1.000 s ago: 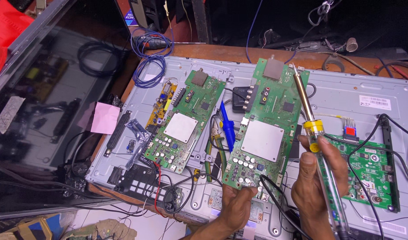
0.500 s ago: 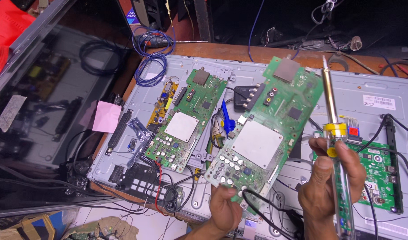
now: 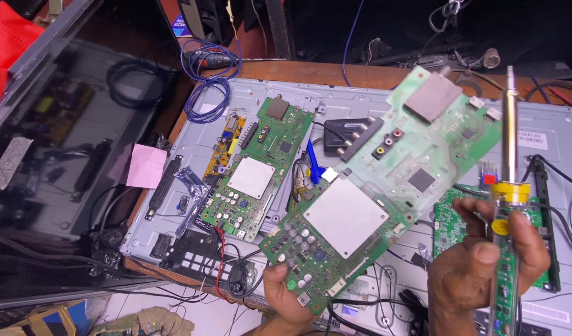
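1. Your left hand point(image 3: 284, 297) pinches the lower edge of the green circuit board point(image 3: 373, 186), tilted above the grey metal panel point(image 3: 360, 99).
2. Your right hand point(image 3: 479, 264) clenches the soldering iron point(image 3: 509, 180) upright.
3. Held by one corner, the board may slip onto the second board point(image 3: 255, 168) below.

Bright even overhead light, dim background, raised board slightly motion-blurred

Wooden bench point(image 3: 311, 70) — grey metal panel point(image 3: 192, 149)
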